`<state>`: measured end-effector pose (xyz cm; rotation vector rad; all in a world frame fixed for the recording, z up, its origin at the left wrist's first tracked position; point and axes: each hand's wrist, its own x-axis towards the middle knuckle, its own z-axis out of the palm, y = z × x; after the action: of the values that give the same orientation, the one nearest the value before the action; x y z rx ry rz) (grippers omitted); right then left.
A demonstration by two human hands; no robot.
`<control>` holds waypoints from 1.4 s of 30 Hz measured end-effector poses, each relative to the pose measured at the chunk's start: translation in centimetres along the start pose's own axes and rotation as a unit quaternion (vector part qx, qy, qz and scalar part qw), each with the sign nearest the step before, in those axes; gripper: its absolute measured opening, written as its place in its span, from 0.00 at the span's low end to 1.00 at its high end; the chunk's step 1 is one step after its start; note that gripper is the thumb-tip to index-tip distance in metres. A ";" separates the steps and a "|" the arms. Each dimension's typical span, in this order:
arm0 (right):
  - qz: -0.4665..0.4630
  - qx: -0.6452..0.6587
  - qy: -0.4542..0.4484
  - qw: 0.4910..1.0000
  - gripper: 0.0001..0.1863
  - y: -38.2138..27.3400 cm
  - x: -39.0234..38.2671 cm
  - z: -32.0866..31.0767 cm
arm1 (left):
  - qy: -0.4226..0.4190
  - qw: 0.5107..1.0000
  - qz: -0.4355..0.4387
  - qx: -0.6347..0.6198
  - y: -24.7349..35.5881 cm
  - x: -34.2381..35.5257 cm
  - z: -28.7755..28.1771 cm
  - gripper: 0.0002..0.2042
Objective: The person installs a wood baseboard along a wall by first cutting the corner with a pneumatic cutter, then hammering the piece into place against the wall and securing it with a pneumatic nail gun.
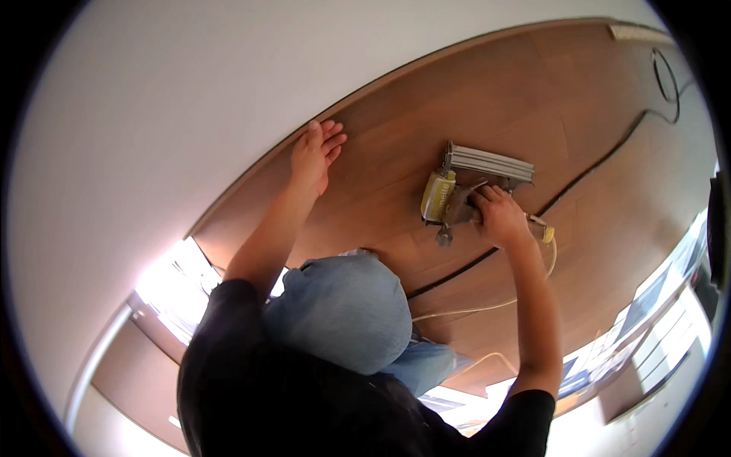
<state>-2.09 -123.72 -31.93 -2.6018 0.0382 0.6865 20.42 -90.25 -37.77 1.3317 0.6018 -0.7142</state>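
My right hand (501, 217) is wrapped round the handle of a pneumatic nail gun (440, 196), which has a yellow-green body and a long grey magazine. The nail gun is low over the brown wood floor, and I cannot tell whether it touches it. A thin pale air hose (487, 306) runs from the handle end back past my knee. At the foot of the white wall, my left hand (314, 156) lies against the narrow brown baseboard (278, 154), fingers stretched out and holding nothing.
A black cable (609, 154) crosses the wood plank floor (381, 152) behind the nail gun and coils at the far right. One pale strip (636, 33) lies by the wall at the far end. My bent knee (346, 305) in blue trousers is between my arms.
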 end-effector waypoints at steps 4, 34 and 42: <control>-0.019 -0.004 0.018 1.000 0.22 1.2 -0.2 0.3 | 0.018 0.999 -0.020 0.016 0.3 0.2 0.7 0.22; -0.043 -0.006 -0.041 0.998 0.20 2.4 -0.1 0.1 | 0.004 0.999 -0.025 0.031 0.0 0.2 2.0 0.32; -0.060 0.010 -0.053 0.997 0.23 0.5 0.2 0.5 | 0.017 0.999 0.006 0.052 0.0 -0.3 0.8 0.26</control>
<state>-2.21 -123.97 -32.62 -2.5215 -0.1406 0.7743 20.17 -90.98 -37.44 1.4441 0.5906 -0.7222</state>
